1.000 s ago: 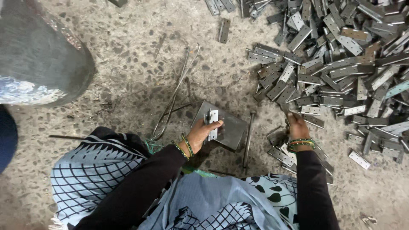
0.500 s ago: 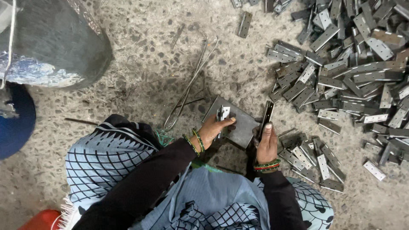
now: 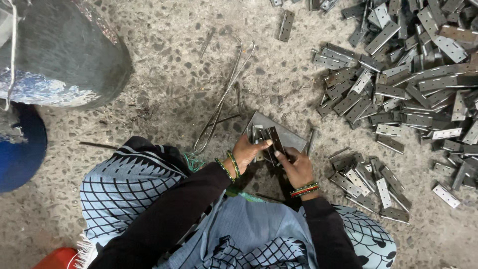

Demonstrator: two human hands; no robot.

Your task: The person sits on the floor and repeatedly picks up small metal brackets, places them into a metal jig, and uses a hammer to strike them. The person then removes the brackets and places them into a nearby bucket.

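Head view: both hands meet at the centre of the frame, over a flat grey plate (image 3: pixel 286 133) lying on the speckled floor (image 3: pixel 164 94). The left hand (image 3: pixel 247 152) has its fingers curled around a dark metal hinge (image 3: pixel 273 141), thumb pressed on its upper face; a second, lighter hinge (image 3: pixel 258 142) stands just beside it, against the same fingers. The right hand (image 3: pixel 295 167) closes on the lower end of the dark hinge, fingertips pinched onto it. So both hands grip the one piece, which sits over the near edge of the plate. Beaded bangles ring both wrists.

To the right, a small heap (image 3: pixel 371 187) of hinges lies near the right hand. A far larger pile (image 3: pixel 408 74) fills the upper right of the frame. One stray hinge (image 3: pixel 286 26) lies alone at top centre. A bent wire loop (image 3: pixel 224 94) stretches from upper centre down toward the left hand. A dark drum (image 3: pixel 59 55) fills the upper left, a blue tub (image 3: pixel 20 149) sits at the left edge, and a red object (image 3: pixel 57 259) shows at lower left.
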